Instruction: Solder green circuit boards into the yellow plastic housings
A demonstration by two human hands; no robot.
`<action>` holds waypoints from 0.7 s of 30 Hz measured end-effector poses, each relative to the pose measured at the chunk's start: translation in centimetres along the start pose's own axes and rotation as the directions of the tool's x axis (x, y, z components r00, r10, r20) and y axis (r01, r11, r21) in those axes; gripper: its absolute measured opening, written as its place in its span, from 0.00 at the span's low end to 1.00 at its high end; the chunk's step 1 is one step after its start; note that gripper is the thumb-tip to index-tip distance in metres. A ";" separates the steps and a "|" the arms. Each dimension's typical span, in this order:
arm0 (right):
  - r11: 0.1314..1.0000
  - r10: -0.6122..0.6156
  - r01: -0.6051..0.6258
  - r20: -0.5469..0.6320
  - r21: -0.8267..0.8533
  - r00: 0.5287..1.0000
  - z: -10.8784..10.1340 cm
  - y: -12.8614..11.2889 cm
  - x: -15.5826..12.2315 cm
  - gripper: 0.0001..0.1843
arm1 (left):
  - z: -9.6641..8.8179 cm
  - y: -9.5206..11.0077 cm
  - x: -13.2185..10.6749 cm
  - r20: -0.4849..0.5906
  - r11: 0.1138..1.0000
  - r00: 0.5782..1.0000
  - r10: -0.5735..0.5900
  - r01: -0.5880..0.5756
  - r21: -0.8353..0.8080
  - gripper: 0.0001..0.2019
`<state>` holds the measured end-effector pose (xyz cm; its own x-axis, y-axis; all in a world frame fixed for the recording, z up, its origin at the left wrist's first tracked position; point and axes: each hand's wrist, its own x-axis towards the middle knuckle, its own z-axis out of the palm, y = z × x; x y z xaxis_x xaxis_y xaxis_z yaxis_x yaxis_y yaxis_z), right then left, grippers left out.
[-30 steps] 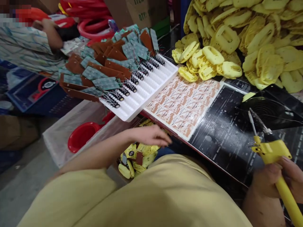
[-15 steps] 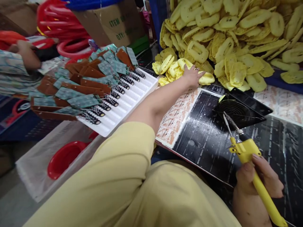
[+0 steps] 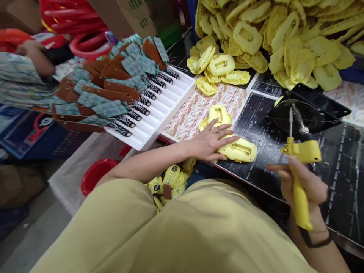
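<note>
My left hand lies with spread fingers over a few yellow plastic shells, pressing on them near the table's front edge. One of these shells points away from me, another to the right; the hand partly covers them. My right hand is wrapped round the handle of a yellow soldering gun, its index finger stretched to the left. The gun's metal tip and thin feed tube point away from me, in front of a black coil stand.
A white ribbed tray at left holds circuit boards wired to small round black parts. More yellow shells are heaped at the back. Below the table edge lie shells with parts fitted. Another person's arm shows far left.
My left hand has come back from the far pile to the table's front edge, bringing yellow shells with it. My right hand has turned the soldering gun more upright. The view has shifted.
</note>
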<state>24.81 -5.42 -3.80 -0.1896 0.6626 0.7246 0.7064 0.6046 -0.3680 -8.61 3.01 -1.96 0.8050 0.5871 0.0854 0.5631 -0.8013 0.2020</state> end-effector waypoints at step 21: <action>0.925 -0.067 0.040 -0.058 -0.377 0.996 0.5 -3.0 -0.3 0.07 | -2.1 -0.9 1.5 -0.033 0.978 0.995 0.093 -0.085 0.188 0.37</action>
<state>22.45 -7.20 -3.21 -0.1964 0.5941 0.7801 0.9032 0.4193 -0.0919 -8.29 4.89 0.04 0.8474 0.5134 0.1355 0.5173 -0.8558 0.0072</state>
